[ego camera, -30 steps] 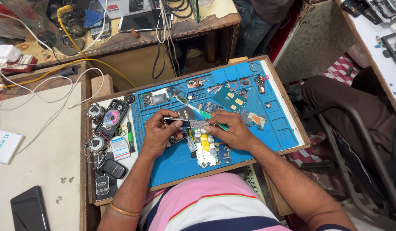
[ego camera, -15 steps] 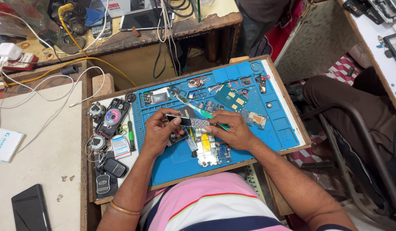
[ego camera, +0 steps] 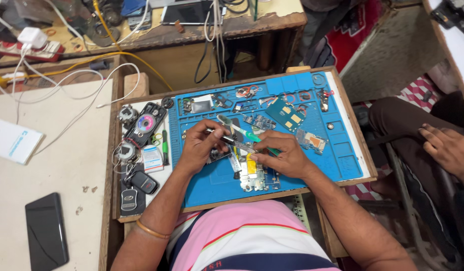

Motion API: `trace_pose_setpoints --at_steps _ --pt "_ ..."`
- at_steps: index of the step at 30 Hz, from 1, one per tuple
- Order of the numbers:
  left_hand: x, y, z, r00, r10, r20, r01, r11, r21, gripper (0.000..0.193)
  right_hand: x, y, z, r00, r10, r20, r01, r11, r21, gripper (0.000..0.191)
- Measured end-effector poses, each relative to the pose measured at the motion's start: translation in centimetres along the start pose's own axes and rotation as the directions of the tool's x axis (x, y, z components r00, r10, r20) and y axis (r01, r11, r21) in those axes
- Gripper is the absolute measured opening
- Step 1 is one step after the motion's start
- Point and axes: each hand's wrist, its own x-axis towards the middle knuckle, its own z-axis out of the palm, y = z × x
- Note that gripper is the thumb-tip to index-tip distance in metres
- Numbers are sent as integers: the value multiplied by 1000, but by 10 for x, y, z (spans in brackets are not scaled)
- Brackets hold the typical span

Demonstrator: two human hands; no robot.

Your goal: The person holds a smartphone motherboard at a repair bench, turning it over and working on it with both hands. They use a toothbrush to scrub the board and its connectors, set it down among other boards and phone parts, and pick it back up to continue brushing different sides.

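While both hands (ego camera: 202, 145) over blue mat (ego camera: 337, 145); white box (ego camera: 14, 140) far left

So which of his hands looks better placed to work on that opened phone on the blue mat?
Probably the right hand: it rests directly above the opened phone, with a green-handled tool by its fingers. The left hand sits beside it, pinching tweezers.
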Motion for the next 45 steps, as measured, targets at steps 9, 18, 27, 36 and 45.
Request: trace_pose_setpoints --at_steps 9,18,27,36,45 --pt "-1 1 -2 999 -36 17 36 999 -32 18 -1 2 4 999 32 10 -32 999 25 19" --pt "0 1 -1 1000 -3 -30 2 999 -45 27 -3 -2 4 997 -16 -69 17 1000 11 15" --pt "0 9 -4 997 -82 16 83 971 -222 56 -3 -10 10 990 -131 -54 128 990 -65 21" --pt "0 9 -5 994 -100 38 106 975 -197 52 -5 -6 12 992 -97 -84 90 992 -92 22" --pt "-1 6 -6 997 -74 16 75 981 -181 51 -4 -8 11 985 -135 -110 119 983 -142 22"
